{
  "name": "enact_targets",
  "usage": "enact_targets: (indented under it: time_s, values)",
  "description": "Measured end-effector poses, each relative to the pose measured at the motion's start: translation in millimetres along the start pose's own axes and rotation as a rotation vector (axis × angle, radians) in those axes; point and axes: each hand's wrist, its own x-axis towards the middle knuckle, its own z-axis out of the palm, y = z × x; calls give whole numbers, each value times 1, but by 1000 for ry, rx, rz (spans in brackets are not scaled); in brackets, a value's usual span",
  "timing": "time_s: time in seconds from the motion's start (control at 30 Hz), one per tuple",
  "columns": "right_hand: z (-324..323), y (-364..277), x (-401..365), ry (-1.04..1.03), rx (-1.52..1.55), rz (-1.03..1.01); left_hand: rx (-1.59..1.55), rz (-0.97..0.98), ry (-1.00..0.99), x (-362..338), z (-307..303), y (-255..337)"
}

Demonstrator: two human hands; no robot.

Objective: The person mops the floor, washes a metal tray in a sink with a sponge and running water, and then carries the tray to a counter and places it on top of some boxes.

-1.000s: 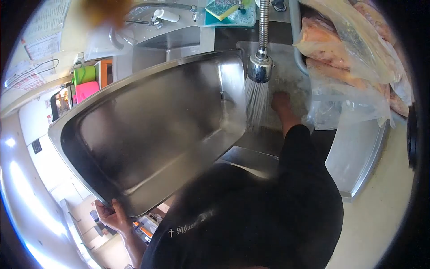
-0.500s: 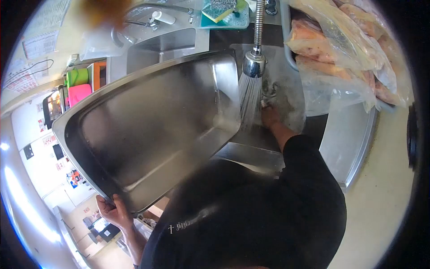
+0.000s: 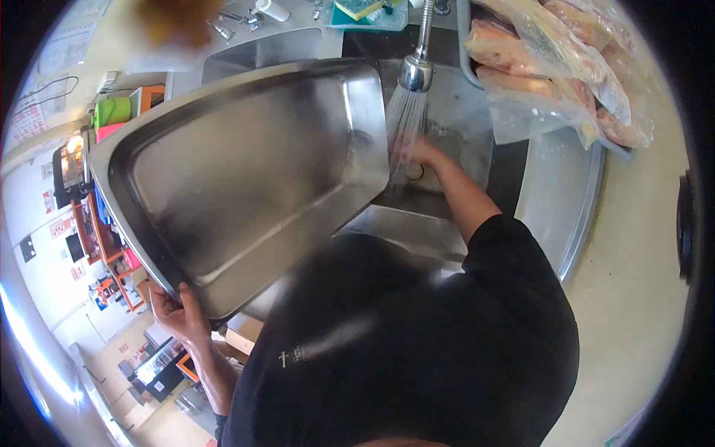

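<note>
A large, deep stainless steel pan (image 3: 246, 179) is tilted on its side across the sink, its hollow turned toward me. My left hand (image 3: 181, 316) is closed round the rim at its lower left corner, thumb on the inner side. Water streams from the spray head (image 3: 415, 74) just beyond the pan's right end. In that stream is my right hand (image 3: 418, 152), close to the outside of the pan's end. Spray and blur hide its fingers, so I cannot see whether they touch the pan or hold anything.
The sink basin (image 3: 454, 112) lies under the spray, with a second basin (image 3: 261, 56) to the left. Plastic bags of raw meat (image 3: 544, 74) rest in a tray at the right. A yellow sponge (image 3: 357, 7) sits at the back.
My right hand has moved left and up from the basin into the water beside the pan's end. The view has shifted slightly; my left hand keeps its grip on the rim.
</note>
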Motion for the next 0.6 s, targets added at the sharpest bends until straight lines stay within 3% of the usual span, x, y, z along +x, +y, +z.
enact_targets:
  time_s: [0.07, 0.17, 0.27, 0.37, 0.47, 0.57, 0.6]
  values:
    - [-49, -96, -30, -33, -104, -49, -11, -10, -20, 0, -1, -4]
    - [-66, -150, -60, 84, -60, 12, 24, 11, -63, 6, -4, -14]
    - [-65, -171, -69, 222, 159, -146, -22, -79, -116, 7, 2, -11]
    - [-67, -196, -67, 250, 1151, -85, -60, -88, -180, 12, 6, -17]
    - [-89, -205, -68, 212, 1333, -113, -52, -120, -228, 18, 8, -18]
    - [-112, -201, -54, 294, 1620, -371, -72, -102, -241, 21, 13, -12]
    - [-126, -218, -49, 331, 1467, -360, -36, -112, -284, 25, 12, -16]
